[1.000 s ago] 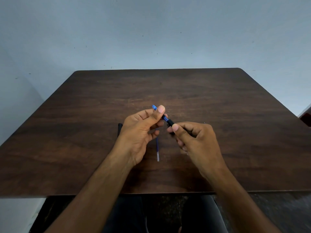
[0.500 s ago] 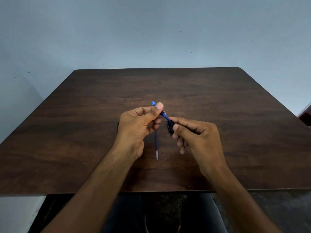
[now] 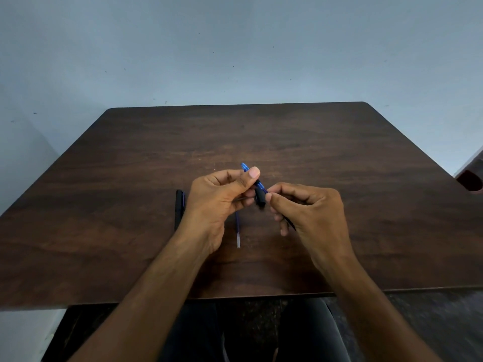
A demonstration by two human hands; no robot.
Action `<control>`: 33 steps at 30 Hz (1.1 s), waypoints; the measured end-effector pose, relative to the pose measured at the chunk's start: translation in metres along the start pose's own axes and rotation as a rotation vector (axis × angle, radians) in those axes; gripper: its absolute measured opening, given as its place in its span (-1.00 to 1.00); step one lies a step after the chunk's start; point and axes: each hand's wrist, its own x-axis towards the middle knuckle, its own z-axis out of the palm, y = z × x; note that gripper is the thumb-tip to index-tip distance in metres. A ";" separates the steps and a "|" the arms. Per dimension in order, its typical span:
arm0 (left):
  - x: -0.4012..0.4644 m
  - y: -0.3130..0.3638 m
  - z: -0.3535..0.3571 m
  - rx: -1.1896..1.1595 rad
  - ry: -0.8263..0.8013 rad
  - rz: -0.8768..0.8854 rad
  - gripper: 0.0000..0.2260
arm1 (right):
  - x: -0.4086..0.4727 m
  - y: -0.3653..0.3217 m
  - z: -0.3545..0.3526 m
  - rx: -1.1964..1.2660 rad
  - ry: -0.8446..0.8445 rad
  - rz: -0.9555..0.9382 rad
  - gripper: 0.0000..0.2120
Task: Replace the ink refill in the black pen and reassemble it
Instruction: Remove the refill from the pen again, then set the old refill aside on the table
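The pen barrel [image 3: 259, 195], blue at its far end and black at the grip end, is held above the table's middle, pinched between thumb and fingers of my left hand [image 3: 222, 202]. My right hand [image 3: 305, 207] pinches a thin blue refill [image 3: 264, 189] right at the barrel's black end. A thin dark piece [image 3: 291, 223] sticks out under its fingers; I cannot tell what it is. A second refill [image 3: 237, 231], blue with a white end, lies on the table under my hands. A black cap [image 3: 179, 206] lies just left of my left hand.
The dark wooden table [image 3: 366, 205] stands against a pale blue wall. A reddish-brown object [image 3: 470, 180] shows at the right edge of view. My legs are under the table's near edge.
My right hand has drawn back slightly to the right, so the barrel's black grip end now shows between my hands. My left hand keeps its hold on the barrel.
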 end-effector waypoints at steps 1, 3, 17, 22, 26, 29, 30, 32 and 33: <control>0.001 0.000 0.000 -0.019 0.024 0.010 -0.68 | 0.000 0.000 0.000 -0.010 -0.002 0.002 -0.94; 0.004 0.002 -0.001 -0.044 0.070 0.023 -0.67 | 0.000 0.001 -0.002 -0.021 0.001 0.011 -0.92; 0.014 0.002 -0.003 0.540 0.072 0.067 -0.71 | 0.000 0.006 -0.016 -0.012 0.088 0.082 -0.94; 0.015 0.002 0.017 1.133 0.122 0.052 -0.63 | 0.001 0.000 -0.018 -0.003 0.099 0.097 -0.90; 0.015 -0.005 0.029 1.290 0.083 -0.009 -0.68 | 0.001 -0.001 -0.020 -0.017 0.123 0.116 -0.86; 0.018 -0.010 0.034 1.328 0.062 -0.065 -0.72 | 0.000 -0.001 -0.020 -0.017 0.130 0.127 -0.86; 0.019 -0.011 0.035 1.334 0.055 -0.087 -0.70 | 0.000 -0.001 -0.020 -0.015 0.132 0.130 -0.86; 0.022 -0.012 0.036 1.365 0.046 -0.101 -0.71 | 0.000 -0.002 -0.020 -0.016 0.133 0.130 -0.86; 0.022 -0.011 0.036 1.382 0.046 -0.091 -0.73 | 0.000 -0.002 -0.020 -0.014 0.132 0.126 -0.86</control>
